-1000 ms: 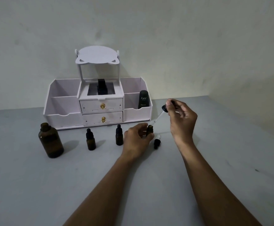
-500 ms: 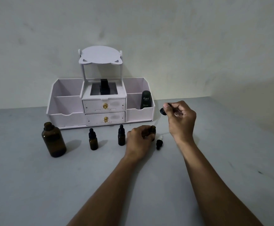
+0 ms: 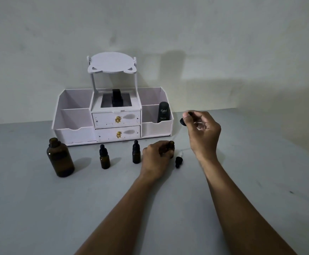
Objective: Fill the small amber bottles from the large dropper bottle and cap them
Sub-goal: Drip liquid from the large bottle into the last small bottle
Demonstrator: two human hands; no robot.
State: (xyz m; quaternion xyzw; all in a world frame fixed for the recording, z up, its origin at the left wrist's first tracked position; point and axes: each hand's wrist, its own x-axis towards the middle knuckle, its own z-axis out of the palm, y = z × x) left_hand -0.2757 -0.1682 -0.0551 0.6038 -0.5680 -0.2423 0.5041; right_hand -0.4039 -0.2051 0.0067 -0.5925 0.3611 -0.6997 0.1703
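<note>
Our left hand (image 3: pixel 156 156) is curled round the open small bottle (image 3: pixel 171 144), which stands on the surface (image 3: pixel 39 208) with only its neck showing past the fingers. At about one o'clock from it, our right hand (image 3: pixel 204 130) pinches the black top of the dropper (image 3: pixel 183 121), raised above the bottle. The glass tube below is too faint to follow.

A loose cap (image 3: pixel 178 161), likely this bottle's, lies on its side at four o'clock of the left hand. Out at nine o'clock stand a capped bottle (image 3: pixel 136 153), a second capped bottle (image 3: pixel 104 158) and, farthest, the uncapped large bottle (image 3: pixel 60 159).

We judge the small bottle light, smooth and easy to tip, so gripping it low round the body is sound. The dropper's tube looks thin and breakable and its bulb soft. We would hold it by the collar and squeeze gently.
</note>
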